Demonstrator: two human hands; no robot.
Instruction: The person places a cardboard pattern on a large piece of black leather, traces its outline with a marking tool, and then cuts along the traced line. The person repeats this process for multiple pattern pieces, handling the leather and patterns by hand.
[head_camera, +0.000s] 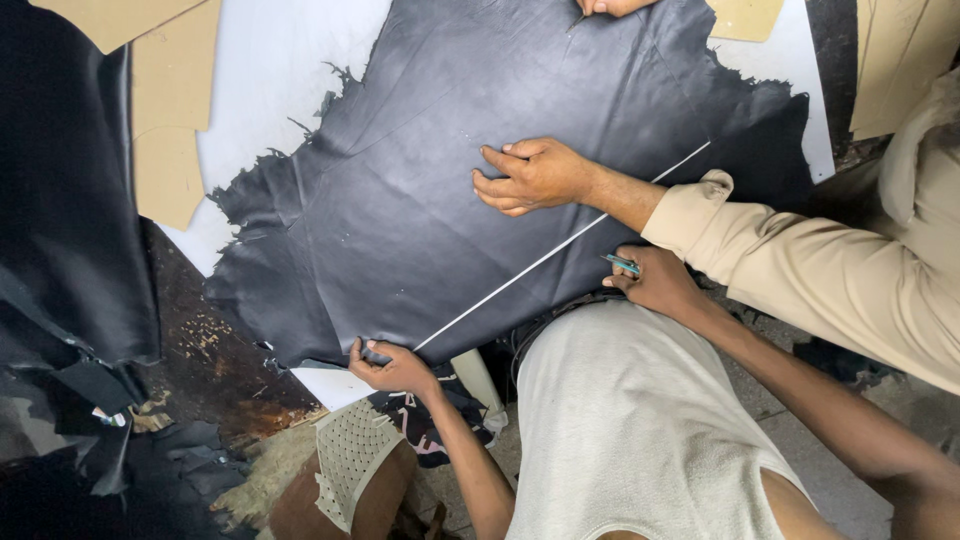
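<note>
A large black leather hide (400, 200) with ragged edges lies spread on a white table (265, 70). A thin pale line (540, 260) runs straight across it from near edge to right side. My left hand (390, 367) pinches the hide's near edge at the lower end of that line. My right hand (655, 280) grips a small teal-handled blade tool (621, 264) at the hide's edge near the line. A co-worker's hand (535, 175) in a beige sleeve presses flat on the hide just above the line. Another hand's fingertips (610, 6) touch the hide's far edge.
Tan cardboard pattern pieces (170, 110) lie at the upper left and upper right (745, 18). More dark leather (70, 200) hangs at the left. A perforated pale piece (350, 460) and scraps sit below the table's near edge.
</note>
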